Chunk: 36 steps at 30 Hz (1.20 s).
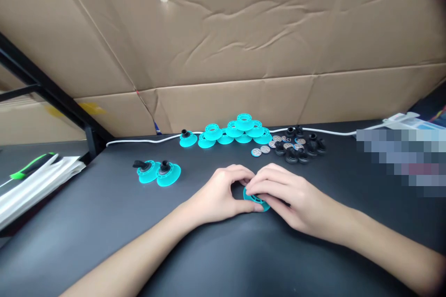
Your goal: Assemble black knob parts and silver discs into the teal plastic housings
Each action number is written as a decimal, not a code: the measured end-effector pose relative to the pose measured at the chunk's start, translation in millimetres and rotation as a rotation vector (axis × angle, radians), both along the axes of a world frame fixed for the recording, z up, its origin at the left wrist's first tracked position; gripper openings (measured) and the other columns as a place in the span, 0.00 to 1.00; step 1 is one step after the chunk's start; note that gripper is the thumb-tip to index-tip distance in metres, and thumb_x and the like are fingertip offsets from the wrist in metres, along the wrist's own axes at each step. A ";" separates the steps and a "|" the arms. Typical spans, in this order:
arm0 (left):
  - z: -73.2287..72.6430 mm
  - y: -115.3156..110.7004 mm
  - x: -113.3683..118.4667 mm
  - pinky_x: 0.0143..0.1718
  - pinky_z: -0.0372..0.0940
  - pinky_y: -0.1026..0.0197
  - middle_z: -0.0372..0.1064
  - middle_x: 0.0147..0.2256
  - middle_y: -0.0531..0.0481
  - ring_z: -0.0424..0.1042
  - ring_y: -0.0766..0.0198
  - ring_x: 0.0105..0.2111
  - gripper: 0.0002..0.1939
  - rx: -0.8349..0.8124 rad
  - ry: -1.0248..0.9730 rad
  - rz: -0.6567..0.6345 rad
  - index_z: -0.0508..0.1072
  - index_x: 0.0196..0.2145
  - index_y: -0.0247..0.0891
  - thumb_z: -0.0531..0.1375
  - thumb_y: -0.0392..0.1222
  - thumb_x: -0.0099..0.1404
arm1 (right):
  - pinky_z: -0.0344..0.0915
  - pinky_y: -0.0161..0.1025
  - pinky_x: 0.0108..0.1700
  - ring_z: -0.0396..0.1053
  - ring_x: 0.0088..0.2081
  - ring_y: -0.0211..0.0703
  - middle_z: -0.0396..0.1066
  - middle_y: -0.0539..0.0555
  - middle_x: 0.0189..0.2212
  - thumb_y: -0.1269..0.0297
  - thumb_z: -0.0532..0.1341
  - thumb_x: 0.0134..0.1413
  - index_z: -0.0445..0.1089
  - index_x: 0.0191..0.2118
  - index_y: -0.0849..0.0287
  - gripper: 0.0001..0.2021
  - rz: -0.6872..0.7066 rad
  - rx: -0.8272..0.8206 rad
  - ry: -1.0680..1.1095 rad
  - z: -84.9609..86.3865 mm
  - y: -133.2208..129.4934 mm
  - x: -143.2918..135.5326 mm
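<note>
Action at the middle of the black counter (223,260): the left hand (223,195) holds a flared turquoise plastic ring (247,194) between thumb and fingers! The right hand (292,195) bunches narrowly over it; whether it grips anything, I cannot tell. Toward the back edge, matching turquoise rings (244,124) sit piled, silvery round discs (256,152) and black knobbed pieces (291,156) just beside.

Soft, even light; pixelated patch (407,160) at right

No legible text or numbers.
</note>
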State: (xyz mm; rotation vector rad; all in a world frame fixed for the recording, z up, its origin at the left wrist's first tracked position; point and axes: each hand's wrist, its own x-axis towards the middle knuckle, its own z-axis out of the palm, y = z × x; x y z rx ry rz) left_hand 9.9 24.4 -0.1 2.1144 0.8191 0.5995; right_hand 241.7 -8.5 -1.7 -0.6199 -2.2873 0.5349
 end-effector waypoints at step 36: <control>-0.2 -1.5 -4.0 0.51 0.69 0.55 0.78 0.44 0.46 0.75 0.54 0.47 0.24 0.057 0.027 0.062 0.83 0.51 0.43 0.77 0.49 0.58 | 0.76 0.42 0.39 0.75 0.35 0.43 0.75 0.54 0.38 0.58 0.67 0.68 0.82 0.48 0.52 0.09 -0.282 -0.224 0.150 -4.8 6.7 0.7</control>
